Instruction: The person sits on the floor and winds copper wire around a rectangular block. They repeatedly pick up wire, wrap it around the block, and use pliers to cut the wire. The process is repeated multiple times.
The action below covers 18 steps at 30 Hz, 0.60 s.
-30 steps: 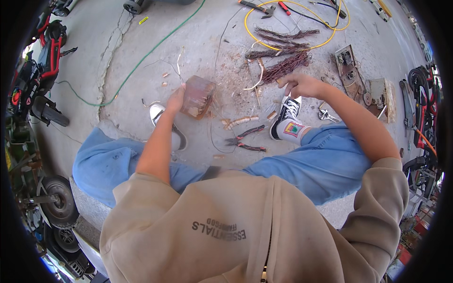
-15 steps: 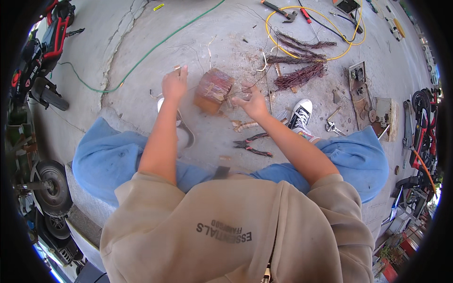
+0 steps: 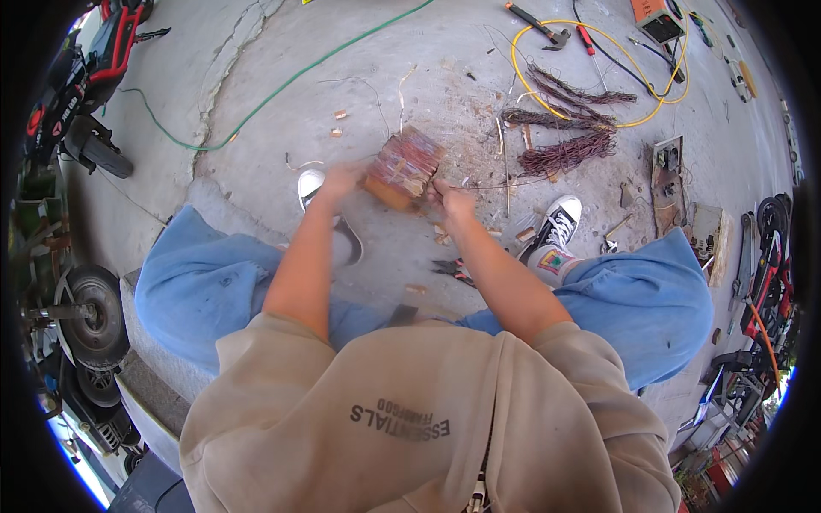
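Note:
A boxy wire-wound coil block (image 3: 404,167), with reddish-brown windings on top and an orange-brown side, stands tilted between my feet. My left hand (image 3: 345,179) is at its left side, smeared by motion, so its fingers cannot be made out. My right hand (image 3: 453,199) is at the block's right edge with fingertips pinched together. A thin reddish wire (image 3: 496,186) runs from those fingertips toward the bundles on the right. Partly hidden behind my right forearm lie black-and-red pliers (image 3: 453,269).
Bundles of dark reddish wire (image 3: 569,154) lie to the right, by a yellow hose (image 3: 516,60), a hammer (image 3: 543,27) and a red-handled screwdriver (image 3: 587,41). A green hose (image 3: 316,64) crosses the floor at far left. Metal parts (image 3: 669,184) sit beyond my right shoe (image 3: 560,222).
Both hands have moved in against the coil block from slightly apart. My right fingers have closed on the wire. The view has shifted, and my right forearm now covers more of the pliers.

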Motion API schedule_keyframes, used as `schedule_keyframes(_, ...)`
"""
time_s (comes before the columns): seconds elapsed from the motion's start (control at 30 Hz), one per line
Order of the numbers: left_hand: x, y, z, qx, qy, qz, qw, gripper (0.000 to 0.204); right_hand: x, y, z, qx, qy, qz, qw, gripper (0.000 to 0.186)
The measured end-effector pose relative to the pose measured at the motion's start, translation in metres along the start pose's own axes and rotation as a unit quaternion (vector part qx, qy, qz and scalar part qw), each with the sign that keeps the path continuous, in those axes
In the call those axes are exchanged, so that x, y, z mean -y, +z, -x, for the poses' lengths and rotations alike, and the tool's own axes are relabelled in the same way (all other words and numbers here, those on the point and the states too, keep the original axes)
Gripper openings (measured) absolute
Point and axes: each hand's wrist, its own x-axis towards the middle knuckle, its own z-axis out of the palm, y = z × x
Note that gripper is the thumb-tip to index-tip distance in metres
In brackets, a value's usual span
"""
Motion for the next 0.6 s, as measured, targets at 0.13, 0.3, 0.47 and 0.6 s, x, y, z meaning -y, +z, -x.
schedule_keyframes(0.13, -0.004, 0.008, 0.012, -0.012, 0.004, 0.113, 0.994, 0.026, -0.003, 0.004, -0.021, 0.049, 0.028, -0.036, 0.998, 0.009)
schedule_keyframes(0.3, -0.024, 0.019, 0.022, -0.022, -0.038, 0.148, 0.988, 0.025, -0.011, 0.023, -0.016, 0.001, 0.021, 0.003, 1.000, 0.017)
schedule_keyframes(0.47, -0.021, 0.016, 0.005, -0.006, -0.064, 0.077, 0.995, 0.027, -0.011, 0.036, -0.015, 0.047, 0.076, -0.076, 0.993, 0.016)
schedule_keyframes(0.6, -0.036, 0.024, -0.002, 0.027, -0.042, 0.043, 0.998, 0.030, -0.014, 0.004, -0.050, 0.154, 0.171, -0.046, 0.972, 0.016)
